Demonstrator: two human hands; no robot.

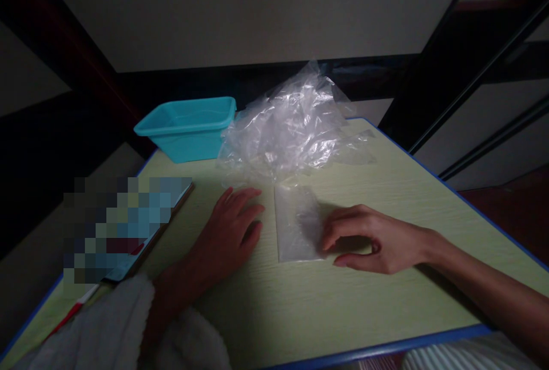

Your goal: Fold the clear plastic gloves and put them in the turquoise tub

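Note:
A flat, folded clear plastic bag (298, 224) lies on the table between my hands. To its left, my left hand (237, 224) rests with fingers apart, holding nothing and a little short of the bag's edge. My right hand (364, 238) is at the bag's right edge, fingers curved and thumb apart, with nothing between them. Whether its fingertips touch the bag I cannot tell. Just behind the folded bag sits a big crumpled heap of clear plastic bags (291, 124).
A turquoise plastic basket (184, 130) stands at the back left, against the heap. On the left lies a blurred-out flat object (141, 233) with a dark edge, and a red and white pen-like stick (71, 315) near it. The pale table (386, 307) has a blue rim.

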